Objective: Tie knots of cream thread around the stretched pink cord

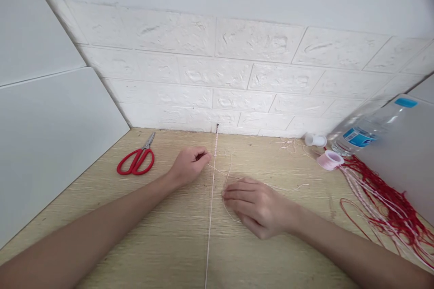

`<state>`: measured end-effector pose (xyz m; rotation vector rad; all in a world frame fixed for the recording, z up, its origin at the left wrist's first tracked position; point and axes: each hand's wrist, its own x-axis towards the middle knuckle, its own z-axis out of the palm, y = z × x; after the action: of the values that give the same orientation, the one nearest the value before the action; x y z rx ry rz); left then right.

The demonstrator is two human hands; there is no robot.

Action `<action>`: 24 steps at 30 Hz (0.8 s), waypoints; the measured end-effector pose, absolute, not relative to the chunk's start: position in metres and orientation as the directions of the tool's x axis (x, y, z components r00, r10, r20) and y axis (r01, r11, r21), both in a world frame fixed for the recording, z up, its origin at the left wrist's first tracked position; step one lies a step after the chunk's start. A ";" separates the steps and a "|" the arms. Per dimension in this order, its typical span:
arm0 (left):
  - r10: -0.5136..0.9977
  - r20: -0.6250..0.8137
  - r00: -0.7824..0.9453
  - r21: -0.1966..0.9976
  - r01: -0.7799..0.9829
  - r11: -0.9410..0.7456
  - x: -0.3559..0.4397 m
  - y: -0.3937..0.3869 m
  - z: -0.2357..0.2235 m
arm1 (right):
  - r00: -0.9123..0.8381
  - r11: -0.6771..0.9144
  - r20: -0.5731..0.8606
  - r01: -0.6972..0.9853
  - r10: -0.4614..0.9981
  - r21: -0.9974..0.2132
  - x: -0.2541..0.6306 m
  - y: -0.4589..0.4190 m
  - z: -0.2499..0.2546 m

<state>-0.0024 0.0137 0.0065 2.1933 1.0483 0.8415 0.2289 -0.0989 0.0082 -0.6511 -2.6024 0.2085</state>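
Taut cord (210, 223) with thin pale thread (222, 172), centre of frame

Cord: one, pale, running from a small dark fixing (217, 125) at the foot of the white brick-patterned wall (264, 38) to the bottom edge of the frame; its upper end is patterned in pink and a darker tone.

Thread: crosses the cord at mid-frame, loops to its right, one loose end reaching right of centre.

Left hand (191, 165): left of the cord, thumb and forefinger pinched on the thread.

Right hand (256, 207): right of the cord, fingers curled, thread passing at the fingertips (whether they grip it, one cannot tell from this angle).

Scissors (138, 161): one pair, red handles, left of centre on the wood-grained surface (152, 244), blades toward the wall.

Right side of frame: a white spool (315, 140); a pink spool (329, 160); a blue-capped clear bottle (359, 137), leaning; a heap of red strands (389, 198) mixed with pink and white ones.
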 end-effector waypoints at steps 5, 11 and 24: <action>0.817 0.330 0.473 0.643 0.522 -0.561 -0.001 0.014 0.003 | -0.776 0.866 0.388 0.466 0.498 -0.180 0.219 -0.100 0.009; 0.811 0.335 0.481 0.518 0.625 -0.584 0.000 0.012 0.004 | -0.758 0.812 0.327 0.581 0.564 -0.054 0.205 -0.089 0.014; 0.822 0.253 0.511 0.463 0.682 -0.566 0.002 0.013 0.005 | -0.633 0.741 0.407 0.641 0.658 -0.200 0.203 -0.080 0.003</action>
<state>0.0016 0.0128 0.0047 2.4518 1.2593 0.6513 0.2030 -0.0796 0.0026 -0.9878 -2.4825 0.0504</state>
